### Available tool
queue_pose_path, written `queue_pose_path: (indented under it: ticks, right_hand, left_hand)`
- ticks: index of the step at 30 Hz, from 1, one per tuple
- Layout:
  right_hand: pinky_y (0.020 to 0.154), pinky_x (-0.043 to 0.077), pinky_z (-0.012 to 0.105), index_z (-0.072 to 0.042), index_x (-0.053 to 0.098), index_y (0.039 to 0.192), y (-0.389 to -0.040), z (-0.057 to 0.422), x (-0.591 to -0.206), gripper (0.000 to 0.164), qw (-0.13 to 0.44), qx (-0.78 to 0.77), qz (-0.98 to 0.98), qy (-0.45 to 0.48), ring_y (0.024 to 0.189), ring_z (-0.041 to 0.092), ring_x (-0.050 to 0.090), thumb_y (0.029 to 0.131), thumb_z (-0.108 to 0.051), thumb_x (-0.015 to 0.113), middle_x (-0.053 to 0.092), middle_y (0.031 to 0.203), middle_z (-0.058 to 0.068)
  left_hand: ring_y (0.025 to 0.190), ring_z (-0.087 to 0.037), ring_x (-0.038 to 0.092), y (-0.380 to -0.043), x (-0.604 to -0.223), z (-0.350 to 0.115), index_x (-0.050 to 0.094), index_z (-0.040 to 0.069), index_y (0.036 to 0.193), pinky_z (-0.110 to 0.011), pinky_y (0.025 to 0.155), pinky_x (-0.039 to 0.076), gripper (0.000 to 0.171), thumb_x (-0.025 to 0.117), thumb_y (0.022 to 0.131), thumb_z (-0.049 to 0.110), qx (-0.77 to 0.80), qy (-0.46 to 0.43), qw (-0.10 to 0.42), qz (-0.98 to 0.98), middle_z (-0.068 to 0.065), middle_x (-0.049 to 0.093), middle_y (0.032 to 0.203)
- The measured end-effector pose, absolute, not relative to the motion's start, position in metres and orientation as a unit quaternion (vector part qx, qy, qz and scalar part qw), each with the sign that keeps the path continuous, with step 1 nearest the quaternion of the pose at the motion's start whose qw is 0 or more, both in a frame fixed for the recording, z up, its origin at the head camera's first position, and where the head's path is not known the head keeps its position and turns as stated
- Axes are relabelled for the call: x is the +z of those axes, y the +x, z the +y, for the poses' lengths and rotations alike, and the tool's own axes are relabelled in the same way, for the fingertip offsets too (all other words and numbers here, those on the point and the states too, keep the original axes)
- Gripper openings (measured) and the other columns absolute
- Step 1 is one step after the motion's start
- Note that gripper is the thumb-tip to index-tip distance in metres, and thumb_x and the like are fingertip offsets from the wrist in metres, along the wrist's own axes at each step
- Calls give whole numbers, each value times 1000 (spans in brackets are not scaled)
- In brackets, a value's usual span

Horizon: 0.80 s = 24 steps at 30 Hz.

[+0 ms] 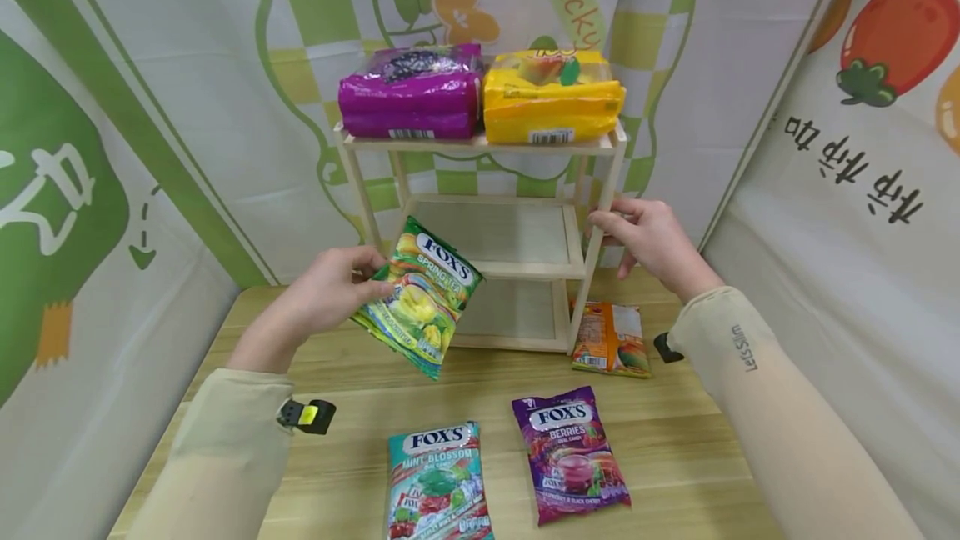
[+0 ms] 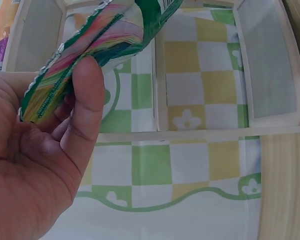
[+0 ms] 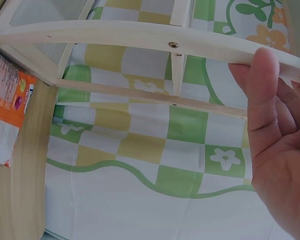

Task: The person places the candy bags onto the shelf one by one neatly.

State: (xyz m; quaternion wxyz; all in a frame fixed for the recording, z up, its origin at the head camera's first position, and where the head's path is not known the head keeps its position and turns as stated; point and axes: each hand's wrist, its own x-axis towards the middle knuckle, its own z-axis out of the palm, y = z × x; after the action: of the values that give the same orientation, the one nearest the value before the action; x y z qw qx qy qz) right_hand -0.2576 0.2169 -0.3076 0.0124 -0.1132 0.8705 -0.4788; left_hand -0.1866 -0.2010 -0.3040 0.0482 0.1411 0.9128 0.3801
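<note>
My left hand [image 1: 333,286] pinches the left edge of a green Fox's Spring Tea candy bag [image 1: 423,294], tilted in front of a small wooden shelf rack [image 1: 510,269]. The left wrist view shows the green bag [image 2: 90,47] side-on between thumb and fingers. At the rack's right front post, my right hand [image 1: 652,240] holds the wood with thumb and fingers; the right wrist view has the hand [image 3: 282,120] against that post [image 3: 210,45]. On the rack's top lie a purple bag [image 1: 412,98] and a yellow bag [image 1: 553,98].
A teal Fox's Mint Blossom bag [image 1: 438,482] and a purple Fox's Berries bag [image 1: 572,457] lie on the wooden table [image 1: 337,457] in front. An orange bag [image 1: 611,340] lies by the rack's right foot. Printed fabric walls [image 1: 187,148] stand behind and at both sides.
</note>
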Motion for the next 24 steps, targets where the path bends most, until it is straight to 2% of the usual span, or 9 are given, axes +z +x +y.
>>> queue_pose_path:
  ticks: [5, 10, 16, 21, 24]
  right_hand:
    - [64, 65, 42, -9, 65, 134, -257, 217, -307, 58, 14, -480, 870, -113, 117, 34, 67, 100, -55, 59, 66, 134, 18]
    - [64, 65, 44, -8, 63, 136, -256, 216, -307, 55, 16, -481, 869, -114, 119, 36, 66, 102, -50, 59, 63, 137, 21]
    - [62, 65, 43, -11, 66, 132, -255, 216, -306, 51, 9, -485, 867, -114, 118, 35, 67, 101, -51, 60, 64, 136, 17]
    - [62, 64, 44, -8, 65, 133, -255, 216, -306, 54, 9, -484, 868, -115, 119, 36, 66, 101, -51, 59, 63, 137, 19]
    - [61, 64, 44, -8, 65, 133, -255, 216, -306, 53, 7, -483, 868, -116, 118, 36, 66, 101, -50, 59, 64, 136, 19]
  left_hand:
    - [106, -32, 65, -188, -306, -205, 65, 3, 108, -34, 84, 56, 14, 66, 100, 15, 406, 132, 55, 903, -14, 65, 107]
    - [112, -33, 62, -188, -307, -207, 64, 3, 111, -34, 84, 55, 18, 66, 101, 19, 418, 123, 52, 899, -14, 62, 111]
    - [121, -33, 58, -191, -310, -207, 62, 3, 119, -39, 91, 54, 27, 66, 101, 23, 430, 96, 49, 896, -15, 63, 122]
    - [123, -34, 57, -192, -315, -205, 60, 1, 122, -47, 101, 52, 30, 65, 102, 24, 453, 75, 48, 887, -16, 63, 126]
    - [114, -31, 57, -194, -317, -203, 60, 1, 120, -44, 96, 53, 30, 64, 103, 25, 468, 62, 43, 881, -15, 61, 121]
